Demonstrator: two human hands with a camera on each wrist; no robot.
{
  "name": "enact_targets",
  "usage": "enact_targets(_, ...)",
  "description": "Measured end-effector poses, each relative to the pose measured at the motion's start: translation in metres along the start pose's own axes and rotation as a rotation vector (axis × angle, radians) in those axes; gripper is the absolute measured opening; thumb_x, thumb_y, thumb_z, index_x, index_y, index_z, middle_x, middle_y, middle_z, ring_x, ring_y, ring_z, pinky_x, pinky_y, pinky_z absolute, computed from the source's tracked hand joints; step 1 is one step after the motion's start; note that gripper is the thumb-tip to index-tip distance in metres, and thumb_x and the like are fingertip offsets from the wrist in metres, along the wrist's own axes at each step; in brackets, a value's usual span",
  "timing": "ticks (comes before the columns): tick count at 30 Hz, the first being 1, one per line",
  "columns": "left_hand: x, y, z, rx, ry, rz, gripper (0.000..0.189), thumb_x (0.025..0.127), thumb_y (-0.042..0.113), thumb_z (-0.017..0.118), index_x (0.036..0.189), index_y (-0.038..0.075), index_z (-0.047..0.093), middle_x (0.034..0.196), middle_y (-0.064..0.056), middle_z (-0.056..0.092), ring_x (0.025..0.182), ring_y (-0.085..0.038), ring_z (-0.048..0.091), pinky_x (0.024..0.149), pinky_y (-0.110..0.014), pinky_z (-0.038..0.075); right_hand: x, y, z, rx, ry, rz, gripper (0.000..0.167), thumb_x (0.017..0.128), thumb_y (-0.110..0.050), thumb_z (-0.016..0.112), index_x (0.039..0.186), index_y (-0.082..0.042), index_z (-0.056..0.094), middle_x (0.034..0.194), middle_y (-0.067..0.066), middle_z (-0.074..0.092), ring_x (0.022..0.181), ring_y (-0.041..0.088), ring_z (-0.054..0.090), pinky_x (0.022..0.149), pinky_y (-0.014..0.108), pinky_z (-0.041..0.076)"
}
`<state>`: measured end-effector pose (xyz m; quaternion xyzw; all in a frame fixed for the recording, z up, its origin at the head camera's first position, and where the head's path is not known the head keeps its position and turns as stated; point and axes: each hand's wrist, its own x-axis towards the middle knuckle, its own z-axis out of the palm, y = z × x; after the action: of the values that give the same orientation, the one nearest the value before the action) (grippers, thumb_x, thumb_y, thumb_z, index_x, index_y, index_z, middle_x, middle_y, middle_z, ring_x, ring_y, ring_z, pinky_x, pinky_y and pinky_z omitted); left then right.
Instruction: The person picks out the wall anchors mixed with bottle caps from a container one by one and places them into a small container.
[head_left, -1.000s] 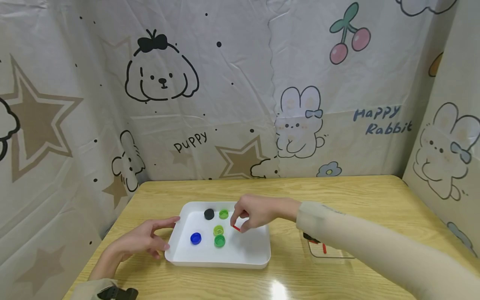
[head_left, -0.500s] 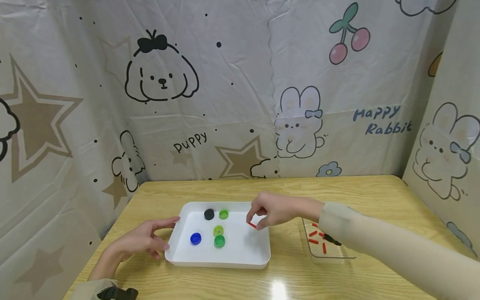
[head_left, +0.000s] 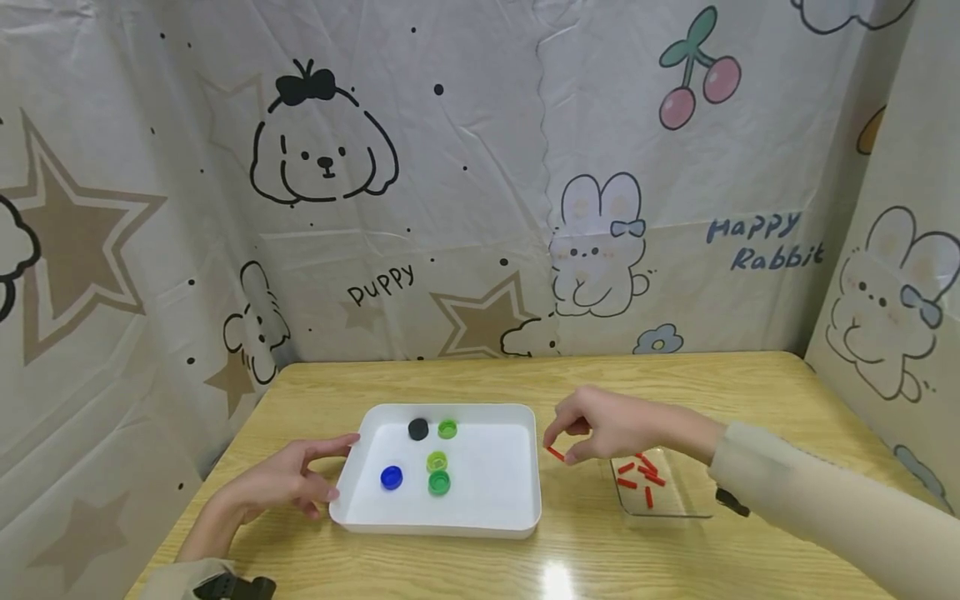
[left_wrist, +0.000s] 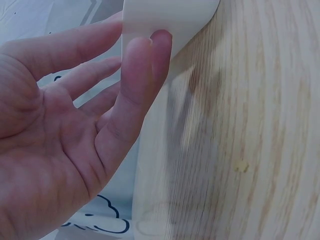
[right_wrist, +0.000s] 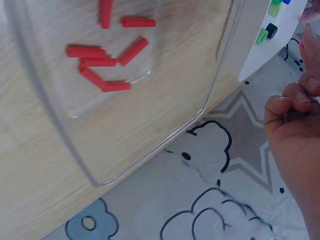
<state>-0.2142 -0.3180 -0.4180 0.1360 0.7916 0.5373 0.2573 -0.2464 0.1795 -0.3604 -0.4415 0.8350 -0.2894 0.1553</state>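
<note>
My right hand (head_left: pixel 603 425) pinches a short red stick (head_left: pixel 555 454) between thumb and index finger, in the gap between the white tray and a clear box. In the right wrist view that hand (right_wrist: pixel 300 125) is at the right edge, its other fingers curled. My left hand (head_left: pixel 288 475) touches the left wall of the white tray (head_left: pixel 513 433) with its fingertips, its fingers extended; the left wrist view shows them against the tray's corner (left_wrist: pixel 165 17). Several red sticks (right_wrist: pixel 134 51) lie loose in the clear box (head_left: pixel 675 514), right of the tray.
Inside the tray sit a black cap (head_left: pixel 418 429), a blue cap (head_left: pixel 392 477), a green cap (head_left: pixel 439 482) and two yellow-green caps, one of them (head_left: pixel 447 429) at the back. The wooden table (head_left: pixel 360 383) ends at a printed cloth (head_left: pixel 480 167) behind.
My right hand has travelled right, from above the tray's right half to past its right wall, still pinching the red stick. The left hand and the tray stay put.
</note>
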Motion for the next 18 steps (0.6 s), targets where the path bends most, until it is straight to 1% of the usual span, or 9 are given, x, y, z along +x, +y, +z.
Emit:
enact_targets(4,0.0,0.0,0.0,-0.003,-0.001,0.007,0.088,0.089,0.001,0.076,0.165,0.001,0.031,0.164,-0.033,0.03,0.068,-0.028,0.065,0.063,-0.04,0.062,-0.02,0.005,-0.003,0.007,0.043,0.015,0.024,0.09,-0.006,0.082,0.111,-0.017,0.082,0.072,-0.002,0.039,0.07,0.008,0.038,0.066,0.025,0.037)
enact_targets(9,-0.001,0.001,0.0,-0.002,-0.004,0.012,0.088,0.089,0.002,0.076,0.164,0.001,0.031,0.163,-0.033,0.031,0.07,-0.029,0.066,0.063,-0.04,0.062,-0.037,0.011,-0.005,0.016,0.085,0.034,0.025,0.09,-0.008,0.083,0.111,-0.021,0.081,0.073,-0.004,0.042,0.07,0.007,0.04,0.064,0.025,0.037)
enact_targets(14,-0.001,0.002,0.001,0.0,-0.004,0.004,0.088,0.089,0.002,0.076,0.164,0.001,0.031,0.163,-0.034,0.031,0.069,-0.028,0.065,0.063,-0.038,0.062,-0.055,0.015,-0.008,-0.002,0.12,0.05,0.024,0.089,-0.011,0.084,0.11,-0.022,0.081,0.073,-0.009,0.039,0.069,0.008,0.039,0.062,0.026,0.036)
enact_targets(18,-0.001,0.003,0.001,-0.001,-0.001,-0.003,0.088,0.089,0.002,0.075,0.164,0.001,0.031,0.163,-0.033,0.031,0.067,-0.027,0.064,0.063,-0.038,0.062,-0.069,0.018,-0.009,-0.008,0.14,0.052,0.023,0.089,-0.013,0.085,0.111,-0.02,0.081,0.073,-0.01,0.039,0.068,0.008,0.039,0.06,0.026,0.035)
